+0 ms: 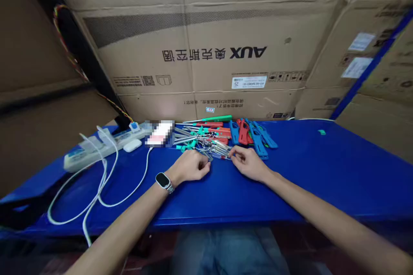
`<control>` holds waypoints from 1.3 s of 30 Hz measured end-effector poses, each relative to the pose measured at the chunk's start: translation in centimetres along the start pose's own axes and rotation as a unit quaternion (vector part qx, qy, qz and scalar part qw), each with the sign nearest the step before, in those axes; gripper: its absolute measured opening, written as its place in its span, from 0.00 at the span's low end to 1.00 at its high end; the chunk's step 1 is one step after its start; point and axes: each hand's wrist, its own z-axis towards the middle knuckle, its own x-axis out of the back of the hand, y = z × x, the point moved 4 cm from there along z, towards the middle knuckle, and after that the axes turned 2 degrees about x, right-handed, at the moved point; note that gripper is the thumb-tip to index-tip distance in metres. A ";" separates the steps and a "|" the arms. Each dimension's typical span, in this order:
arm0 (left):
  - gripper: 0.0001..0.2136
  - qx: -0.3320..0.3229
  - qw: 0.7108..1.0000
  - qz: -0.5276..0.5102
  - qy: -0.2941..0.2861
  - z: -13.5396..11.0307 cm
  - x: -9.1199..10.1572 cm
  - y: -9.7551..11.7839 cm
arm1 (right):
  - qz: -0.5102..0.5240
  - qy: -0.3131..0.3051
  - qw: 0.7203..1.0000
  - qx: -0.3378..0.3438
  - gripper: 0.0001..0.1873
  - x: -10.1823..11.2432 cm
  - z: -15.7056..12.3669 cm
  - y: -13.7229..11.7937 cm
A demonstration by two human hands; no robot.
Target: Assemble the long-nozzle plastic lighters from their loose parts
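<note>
Biggest thing: cardboard wall (138,43) of box panels across the upper frame, AUX print upside down; inner side not visible. Blue tabletop (316,172) fills the middle band, left to right.

Power strip (124,138), left of centre: white plugs (106,136) seated in it, plus a small blue connector (134,126) with coloured wires at its far end. White cable (105,171) loops down the left side.

Tool pile (200,136), centre of frame, in front of the cardboard, lying loose on the tabletop: metal shafts, a green handle (217,118) along the back, red and orange handles below it, teal parts (189,146) lower left, clear-handled tools (220,149) at the near edge. Blue plastic pieces (258,142), with red ones among them, stacked at the pile's right end.

Left hand (191,165), just below centre: grip curled, thumb near the index finger, right beside the near edge of the pile; can't tell if anything is inside. Right hand (248,163), right of it: thumb and index tips close together at the ends of the clear-handled tools; can't tell if clamped on one.

Pixelated flat object (159,134) left of the pile. White case (132,145) beside the strip. Dark-faced wristband (164,181) on the left wrist. Green scrap (322,132), right of frame.
</note>
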 end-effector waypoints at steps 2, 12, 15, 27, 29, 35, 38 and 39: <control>0.14 -0.002 1.000 0.013 -0.005 -0.1 0.1 0.0 | -0.001 0.000 1.000 0.001 0.06 -0.1 0.0 0.0; 0.15 -0.001 0.999 0.029 -0.016 -0.2 0.3 0.0 | -0.004 0.006 1.000 0.002 0.06 0.2 -0.1 -0.1; 0.14 0.000 1.000 0.021 -0.013 -0.2 0.4 0.2 | -0.006 0.006 1.000 0.003 0.05 0.3 -0.1 -0.1; 0.14 -0.012 1.000 0.019 -0.011 -0.2 0.3 0.0 | -0.019 0.008 1.000 0.001 0.05 0.2 -0.2 -0.1; 0.15 -0.012 1.000 0.017 -0.010 -0.1 0.4 0.1 | -0.019 0.010 1.000 0.001 0.04 0.2 -0.2 -0.1; 0.14 -0.006 1.000 0.008 -0.007 -0.2 0.5 0.1 | -0.013 0.010 1.000 -0.004 0.04 0.1 -0.1 0.1; 0.14 -0.002 1.000 0.001 -0.005 -0.2 0.5 0.1 | -0.009 0.008 1.000 -0.008 0.04 0.1 -0.1 0.0; 0.14 -0.002 1.000 0.001 -0.005 -0.2 0.5 0.1 | -0.009 0.007 1.000 -0.008 0.04 0.1 0.0 0.0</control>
